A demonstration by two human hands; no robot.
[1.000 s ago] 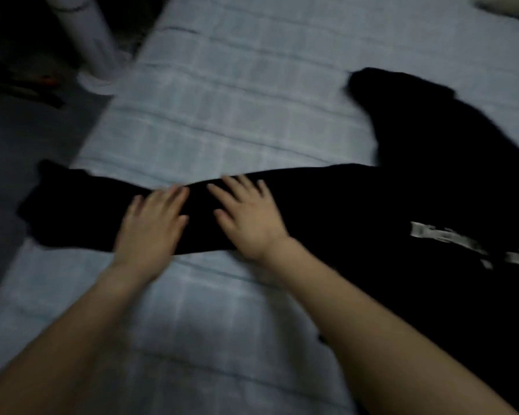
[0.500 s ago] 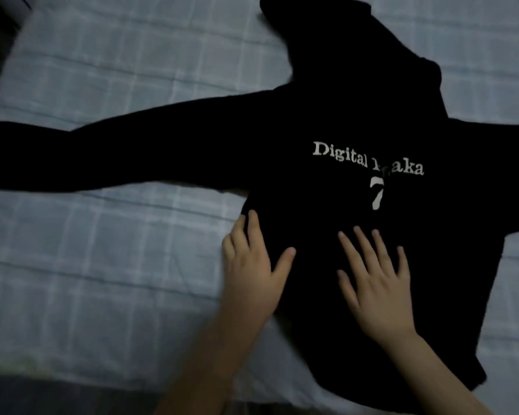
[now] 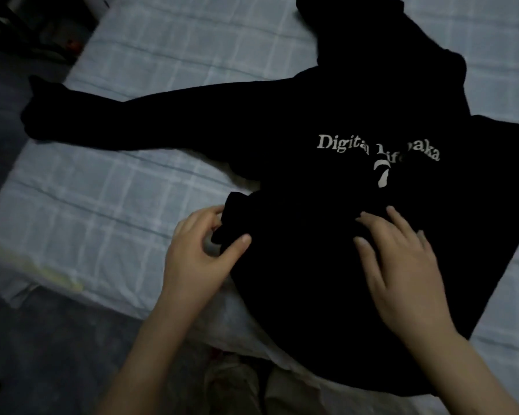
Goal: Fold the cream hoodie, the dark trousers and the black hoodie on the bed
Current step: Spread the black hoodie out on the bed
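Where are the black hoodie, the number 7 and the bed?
black hoodie (image 3: 327, 115), head view, on its chest above the lettering
number 7 (image 3: 382, 175), head view, on the white digit's stem
bed (image 3: 117, 205), head view, on bare checked sheet

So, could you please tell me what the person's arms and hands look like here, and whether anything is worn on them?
Both arms are bare up to the frame edge: no sleeves show. The left hand and the right hand wear no gloves, and no rings, watch or bracelets are visible at the wrists. The fingernails look short and plain. The light is dim, so finer detail cannot be told.
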